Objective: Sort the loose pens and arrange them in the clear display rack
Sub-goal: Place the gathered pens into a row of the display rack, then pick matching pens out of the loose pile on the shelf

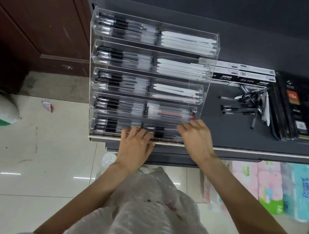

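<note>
Head-worn view, looking down, close over shelf

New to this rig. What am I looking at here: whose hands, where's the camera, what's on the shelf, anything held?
There is no robot: a person works bare-handed, filmed by one wide-angle camera on their head, looking forward and down. On the dark shelf stands a clear display rack with five tiers, each split in two: black-capped pens on the left, mostly white pens on the right. Both hands are at the bottom tier. The left hand rests its fingers on the front edge; the right hand reaches into the right compartment, where a few black pens lie. Its grip is hidden, so I cannot tell whether it holds one. More loose pens wait to the right, beside boxes.
</note>
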{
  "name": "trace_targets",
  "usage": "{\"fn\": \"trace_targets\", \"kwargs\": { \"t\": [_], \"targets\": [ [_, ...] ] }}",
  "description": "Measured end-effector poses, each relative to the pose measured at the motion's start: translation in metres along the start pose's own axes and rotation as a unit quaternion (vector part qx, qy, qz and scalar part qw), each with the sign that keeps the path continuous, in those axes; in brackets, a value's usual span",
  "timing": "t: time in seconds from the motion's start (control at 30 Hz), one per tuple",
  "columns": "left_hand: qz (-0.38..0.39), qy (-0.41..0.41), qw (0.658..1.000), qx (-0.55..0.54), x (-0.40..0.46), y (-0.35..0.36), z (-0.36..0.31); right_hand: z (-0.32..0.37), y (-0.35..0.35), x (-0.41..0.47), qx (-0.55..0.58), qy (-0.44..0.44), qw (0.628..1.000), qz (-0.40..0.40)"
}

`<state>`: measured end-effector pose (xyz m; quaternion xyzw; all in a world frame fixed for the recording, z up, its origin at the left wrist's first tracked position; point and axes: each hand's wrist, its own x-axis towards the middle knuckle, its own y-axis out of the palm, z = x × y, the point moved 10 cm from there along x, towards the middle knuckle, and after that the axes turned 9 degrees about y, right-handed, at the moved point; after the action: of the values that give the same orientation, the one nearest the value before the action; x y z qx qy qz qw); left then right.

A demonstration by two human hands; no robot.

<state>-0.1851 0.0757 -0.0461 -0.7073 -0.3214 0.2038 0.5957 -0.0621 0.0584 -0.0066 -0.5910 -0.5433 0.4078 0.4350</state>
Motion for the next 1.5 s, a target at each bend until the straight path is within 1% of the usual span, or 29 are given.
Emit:
{"fn": "trace_targets", "kwargs": {
  "t": [0.07,0.13,0.23,0.3,0.33,0.4,0.43,0.47,0.57,0.63,0.7,0.83,0.87,0.93,1.03,1.1,1.2,1.33,1.4,1.47,1.5],
  "targets": [
    [0.010,0.002,1.000,0.001,0.001,0.003,-0.001,0.008,0.006,0.002,0.001,-0.012,0.999,0.041],
    [0.014,0.002,1.000,-0.003,0.002,0.004,0.000,0.014,0.027,0.004,-0.006,-0.014,0.994,0.111],
    [-0.002,0.010,1.000,-0.013,0.002,0.005,-0.001,0.017,0.034,0.005,-0.061,-0.007,0.980,0.191],
    [-0.022,0.010,0.999,-0.026,0.003,0.001,0.000,0.020,0.042,0.006,-0.051,-0.018,0.974,0.221],
    [-0.032,0.009,0.999,-0.036,0.004,-0.001,0.002,0.021,0.041,0.007,-0.050,-0.017,0.975,0.214],
    [-0.038,0.012,0.998,-0.045,0.005,-0.001,0.005,0.017,0.042,0.008,-0.077,0.003,0.971,0.227],
    [-0.031,0.015,0.998,-0.045,0.006,0.002,0.005,0.014,0.046,0.009,-0.082,0.011,0.971,0.225],
    [-0.019,0.016,0.999,-0.041,0.008,0.006,0.005,0.014,0.050,0.010,-0.086,0.012,0.976,0.201],
    [0.015,0.018,0.999,-0.027,0.012,0.013,0.005,0.016,0.041,0.010,-0.106,0.008,0.975,0.193],
    [0.019,0.024,0.999,-0.025,0.013,0.013,0.004,0.016,0.044,0.004,-0.078,0.013,0.973,0.216],
    [0.019,0.030,0.999,-0.026,0.012,0.012,0.004,0.012,0.042,0.004,-0.044,0.031,0.980,0.190],
    [0.030,0.029,0.998,-0.038,0.013,0.011,0.005,0.008,0.032,0.003,0.014,0.068,0.984,0.164],
    [0.028,0.032,0.998,-0.044,0.014,0.010,0.004,0.006,0.028,0.002,0.037,0.074,0.986,0.148],
    [0.018,0.045,0.997,-0.058,0.015,0.004,0.001,0.000,0.018,0.001,0.122,0.089,0.982,0.112],
    [-0.011,0.079,0.992,-0.095,0.020,-0.015,-0.012,-0.017,0.006,-0.011,0.272,0.119,0.952,0.077],
    [-0.031,0.100,0.984,-0.142,0.023,-0.030,-0.025,-0.036,0.000,-0.025,0.331,0.151,0.930,0.041],
    [-0.064,0.131,0.965,-0.220,0.031,-0.051,-0.049,-0.075,-0.001,-0.056,0.388,0.221,0.895,-0.012],
    [-0.106,0.153,0.929,-0.320,0.053,-0.073,-0.093,-0.141,0.021,-0.100,0.415,0.333,0.845,-0.048],
    [-0.089,0.144,0.912,-0.374,0.072,-0.072,-0.119,-0.177,0.035,-0.116,0.415,0.365,0.831,-0.063],
    [-0.030,0.103,0.893,-0.437,0.097,-0.052,-0.146,-0.213,0.059,-0.128,0.437,0.395,0.806,-0.057],
    [0.009,0.065,0.880,-0.470,0.111,-0.035,-0.157,-0.231,0.073,-0.132,0.453,0.406,0.792,-0.049]
  ]
}}
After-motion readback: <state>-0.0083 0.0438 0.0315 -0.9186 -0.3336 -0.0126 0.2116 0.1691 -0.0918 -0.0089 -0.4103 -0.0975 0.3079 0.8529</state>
